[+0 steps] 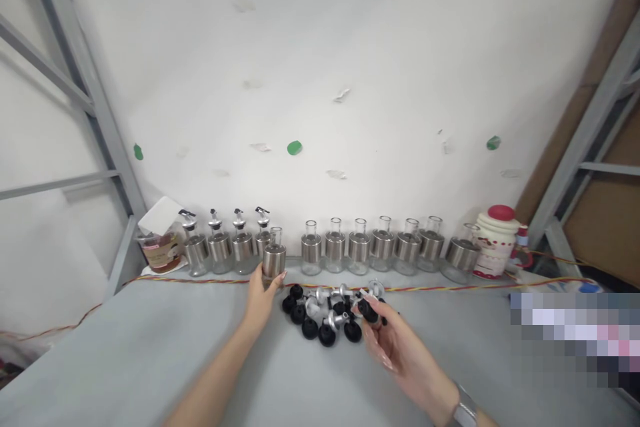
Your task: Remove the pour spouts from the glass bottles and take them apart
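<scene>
My left hand (261, 293) is wrapped round the lower part of an uncapped glass bottle with a steel sleeve (274, 260). In my right hand (387, 340) is a pour spout (367, 310) with a black stopper, pinched between thumb and fingers. Between my hands lies a pile of loose spouts (325, 317), silver with black stoppers. Behind my left hand stand several bottles with spouts fitted (243, 247). To the right, a row of similar bottles with bare glass necks (359, 247) lines the wall.
A container of reddish-brown contents (161, 250) stands at the far left. At the right are a cream jar with a red lid (495, 243) and a pixelated patch. A twisted red-yellow wire (425, 287) runs across the grey table (300, 387), which has metal frames at both sides.
</scene>
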Available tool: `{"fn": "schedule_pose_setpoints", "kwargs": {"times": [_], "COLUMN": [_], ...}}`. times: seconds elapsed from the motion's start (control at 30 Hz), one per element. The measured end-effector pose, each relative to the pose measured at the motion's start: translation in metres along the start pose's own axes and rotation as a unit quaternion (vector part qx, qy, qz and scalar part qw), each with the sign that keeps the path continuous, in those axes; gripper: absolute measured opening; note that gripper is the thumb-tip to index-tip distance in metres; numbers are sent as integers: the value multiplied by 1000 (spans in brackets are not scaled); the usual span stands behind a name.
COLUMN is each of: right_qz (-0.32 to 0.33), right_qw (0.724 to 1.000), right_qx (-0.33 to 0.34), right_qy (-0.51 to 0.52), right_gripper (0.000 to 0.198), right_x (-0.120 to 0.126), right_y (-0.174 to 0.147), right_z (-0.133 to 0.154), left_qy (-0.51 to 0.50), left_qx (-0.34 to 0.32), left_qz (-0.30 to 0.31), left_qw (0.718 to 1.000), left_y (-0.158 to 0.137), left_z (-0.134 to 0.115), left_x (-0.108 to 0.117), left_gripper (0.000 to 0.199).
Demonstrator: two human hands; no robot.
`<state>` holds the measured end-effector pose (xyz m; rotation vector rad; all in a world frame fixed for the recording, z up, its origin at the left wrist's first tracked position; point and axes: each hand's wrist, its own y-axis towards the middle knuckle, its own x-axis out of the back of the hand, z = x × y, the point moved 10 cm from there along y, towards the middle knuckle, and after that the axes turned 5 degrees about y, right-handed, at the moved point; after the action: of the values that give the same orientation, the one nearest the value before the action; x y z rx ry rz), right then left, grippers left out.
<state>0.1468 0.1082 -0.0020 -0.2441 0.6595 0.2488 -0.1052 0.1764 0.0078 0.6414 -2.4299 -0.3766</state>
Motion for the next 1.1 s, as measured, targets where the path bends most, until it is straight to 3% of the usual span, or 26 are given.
{"fn": "schedule_pose_setpoints", "kwargs": {"times": [0.17, 0.27, 0.63, 0.83, 1.1], "right_qz": [2, -3, -16, 2, -31], "right_qw": [1000, 1000, 1000, 1000, 999], "right_qx": [-4, -7, -6, -1, -16], "right_qy": [-4, -6, -8, -17, -4], "right_gripper": [25, 27, 25, 27, 23], "right_x": [-2, 0, 4, 1, 5], "right_y": [-1, -1, 1, 2, -2], "right_z": [-1, -2, -3, -2, -3], "left_qy": [95, 120, 121, 122, 116], "left_qx": [12, 10, -3, -15, -35], "left_qz": [-26, -9, 25, 39, 24], "left_qw": [995, 993, 992, 992, 992], "left_y": [-1, -1, 2, 1, 0], "left_z": [-1, -2, 4, 4, 1], "left_x": [15, 13, 1, -4, -3], "left_gripper": [61, 64, 69, 53, 62]}}
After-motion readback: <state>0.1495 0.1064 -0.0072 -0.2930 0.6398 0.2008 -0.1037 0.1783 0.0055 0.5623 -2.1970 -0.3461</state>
